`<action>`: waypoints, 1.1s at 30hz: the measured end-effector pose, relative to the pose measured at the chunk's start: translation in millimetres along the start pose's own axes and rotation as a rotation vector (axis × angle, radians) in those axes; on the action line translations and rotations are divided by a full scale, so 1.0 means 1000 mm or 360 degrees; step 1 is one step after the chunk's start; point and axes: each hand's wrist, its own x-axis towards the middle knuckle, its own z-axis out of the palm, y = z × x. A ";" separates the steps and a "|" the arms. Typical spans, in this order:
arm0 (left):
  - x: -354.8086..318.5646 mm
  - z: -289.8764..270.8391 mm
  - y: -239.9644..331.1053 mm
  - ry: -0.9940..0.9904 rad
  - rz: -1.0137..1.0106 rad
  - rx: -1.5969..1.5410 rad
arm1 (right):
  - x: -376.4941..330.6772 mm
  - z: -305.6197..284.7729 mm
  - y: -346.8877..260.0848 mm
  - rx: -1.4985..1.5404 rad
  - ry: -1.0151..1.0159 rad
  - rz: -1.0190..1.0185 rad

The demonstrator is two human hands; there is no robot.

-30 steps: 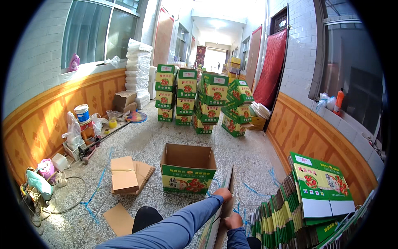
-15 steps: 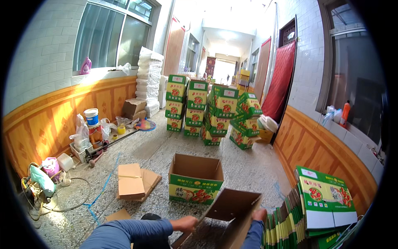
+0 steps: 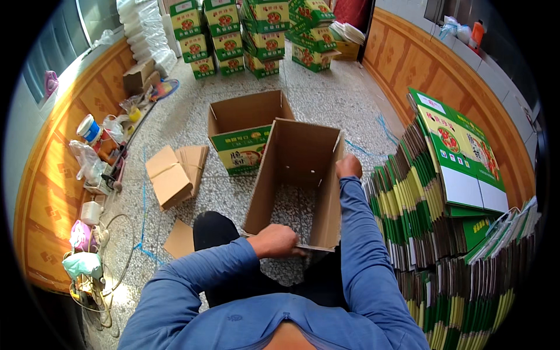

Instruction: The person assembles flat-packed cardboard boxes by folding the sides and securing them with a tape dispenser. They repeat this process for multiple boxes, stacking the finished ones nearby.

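A cardboard box (image 3: 303, 146) stands squared out between my knees, brown inside, with the speckled floor showing through its bottom. My left hand (image 3: 277, 241) is closed on its near edge. My right hand (image 3: 349, 167) is curled closed around the top edge of its right wall; the fingertips are hidden. Just beyond, touching or nearly touching it, sits another open-topped box (image 3: 233, 142) with a green and yellow printed front. To the left lie bundled brown cardboard sheets (image 3: 169, 175), with a loose brown sheet (image 3: 179, 239) nearer my knee.
Flattened green cartons (image 3: 402, 204) are piled high at my right, one printed carton (image 3: 461, 151) lying on top. Stacked printed boxes (image 3: 224, 35) stand ahead. Along the left wall are a paint bucket (image 3: 88, 127), plastic bags (image 3: 87, 163) and a looped cable (image 3: 119, 256).
The view has tipped downward. The box in my hands has gone from slanted and partly folded to a squared, open shape. Both hands keep hold of it.
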 end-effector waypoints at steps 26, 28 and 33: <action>0.187 0.013 -0.095 0.1458 -0.0557 0.0015 | -0.011 0.002 0.001 0.0323 0.0267 -0.0067; 0.219 -0.036 -0.094 0.1706 -0.0490 -0.0019 | -0.009 0.000 0.001 0.0272 0.0207 -0.0099; 0.263 -0.073 -0.120 0.1422 -0.0710 -0.0034 | -0.011 0.005 -0.004 0.0234 0.0135 -0.0156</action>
